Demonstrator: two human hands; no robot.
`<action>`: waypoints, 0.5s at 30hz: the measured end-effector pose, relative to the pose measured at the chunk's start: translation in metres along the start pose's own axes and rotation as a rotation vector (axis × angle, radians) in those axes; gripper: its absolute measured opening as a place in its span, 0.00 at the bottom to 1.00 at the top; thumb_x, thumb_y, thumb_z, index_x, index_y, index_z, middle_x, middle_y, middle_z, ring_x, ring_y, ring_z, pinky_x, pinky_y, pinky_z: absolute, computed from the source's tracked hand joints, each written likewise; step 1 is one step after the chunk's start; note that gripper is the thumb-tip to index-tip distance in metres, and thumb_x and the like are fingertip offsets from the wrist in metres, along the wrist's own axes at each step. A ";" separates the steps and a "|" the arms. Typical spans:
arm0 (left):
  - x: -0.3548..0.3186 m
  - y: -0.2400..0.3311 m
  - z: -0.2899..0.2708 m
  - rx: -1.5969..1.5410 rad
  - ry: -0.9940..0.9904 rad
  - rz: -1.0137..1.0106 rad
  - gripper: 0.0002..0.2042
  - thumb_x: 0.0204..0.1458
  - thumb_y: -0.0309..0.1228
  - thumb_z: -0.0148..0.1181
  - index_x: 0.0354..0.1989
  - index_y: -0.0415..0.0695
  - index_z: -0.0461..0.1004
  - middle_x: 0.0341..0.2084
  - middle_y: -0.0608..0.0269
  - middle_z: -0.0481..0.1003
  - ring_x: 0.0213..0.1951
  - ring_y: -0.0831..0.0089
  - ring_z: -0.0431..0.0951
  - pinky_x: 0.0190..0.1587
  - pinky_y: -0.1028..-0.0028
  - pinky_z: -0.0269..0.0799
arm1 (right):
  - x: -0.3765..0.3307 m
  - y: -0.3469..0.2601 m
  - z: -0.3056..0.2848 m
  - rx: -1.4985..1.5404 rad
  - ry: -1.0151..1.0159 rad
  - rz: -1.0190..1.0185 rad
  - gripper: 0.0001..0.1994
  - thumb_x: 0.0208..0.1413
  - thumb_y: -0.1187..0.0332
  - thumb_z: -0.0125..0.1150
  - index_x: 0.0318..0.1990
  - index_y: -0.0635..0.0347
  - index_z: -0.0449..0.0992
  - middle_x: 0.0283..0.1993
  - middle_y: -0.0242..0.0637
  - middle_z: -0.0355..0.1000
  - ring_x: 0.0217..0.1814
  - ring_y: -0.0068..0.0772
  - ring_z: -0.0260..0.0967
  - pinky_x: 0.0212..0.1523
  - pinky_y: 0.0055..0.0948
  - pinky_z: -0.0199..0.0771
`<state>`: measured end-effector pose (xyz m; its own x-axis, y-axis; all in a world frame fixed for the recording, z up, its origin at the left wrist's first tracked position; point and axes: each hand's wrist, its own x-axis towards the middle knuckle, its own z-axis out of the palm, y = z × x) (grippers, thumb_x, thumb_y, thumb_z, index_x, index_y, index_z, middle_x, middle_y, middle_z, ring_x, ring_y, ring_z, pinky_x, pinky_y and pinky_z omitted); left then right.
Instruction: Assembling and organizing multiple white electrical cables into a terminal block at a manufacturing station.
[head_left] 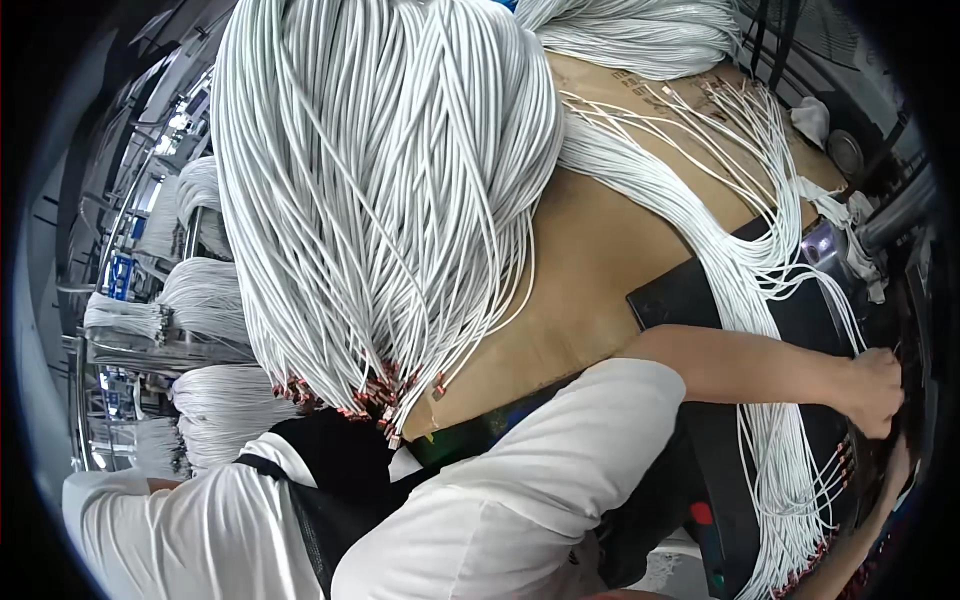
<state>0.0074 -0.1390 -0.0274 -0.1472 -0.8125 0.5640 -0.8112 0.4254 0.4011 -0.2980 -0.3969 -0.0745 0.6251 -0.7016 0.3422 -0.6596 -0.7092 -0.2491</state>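
Observation:
My left arm, in a white sleeve, reaches across to the right. My left hand (872,392) is closed, and a few thin white cables (845,308) run down into its fingers. They branch from a long bundle of white cables (725,255) that drapes over the board's edge and passes beneath my forearm. Small reddish connectors (843,462) tip some strands just below the hand. From the lower right rises my right forearm (868,528); its hand (902,455) is near the left one in the dark rim, its fingers hidden.
A huge heap of white cables (390,170) with red-tipped ends covers the brown cardboard (590,250). Another coil (640,35) lies behind. More bundles (205,295) hang on metal racks at left. White-shirted shoulder and black strap (262,465) show lower left. A metal post (900,210) stands right.

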 end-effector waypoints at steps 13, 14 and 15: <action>-0.134 -0.086 -0.178 0.581 0.414 -0.529 0.21 0.45 0.35 0.65 0.44 0.33 0.76 0.48 0.41 0.68 0.55 0.47 0.65 0.57 0.53 0.61 | -0.025 -0.242 -0.032 0.136 -0.289 -0.022 0.14 0.68 0.65 0.53 0.50 0.68 0.75 0.45 0.44 0.76 0.47 0.36 0.73 0.50 0.32 0.70; -0.132 -0.075 -0.158 0.518 0.474 -0.446 0.21 0.43 0.34 0.66 0.44 0.33 0.76 0.46 0.40 0.69 0.53 0.48 0.66 0.57 0.53 0.59 | -0.021 -0.250 -0.033 0.171 -0.364 0.001 0.14 0.69 0.65 0.52 0.51 0.68 0.74 0.46 0.45 0.75 0.48 0.37 0.72 0.53 0.32 0.69; -0.135 -0.068 -0.154 0.520 0.480 -0.456 0.21 0.43 0.34 0.66 0.44 0.33 0.76 0.46 0.40 0.69 0.53 0.48 0.66 0.57 0.53 0.59 | -0.024 -0.250 -0.040 0.168 -0.371 -0.009 0.14 0.69 0.65 0.52 0.51 0.68 0.74 0.46 0.45 0.75 0.48 0.37 0.72 0.53 0.32 0.69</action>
<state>0.1693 0.0035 -0.0197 0.4192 -0.5525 0.7204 -0.9076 -0.2366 0.3467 -0.1646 -0.1993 0.0154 0.7587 -0.6514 0.0029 -0.5954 -0.6953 -0.4025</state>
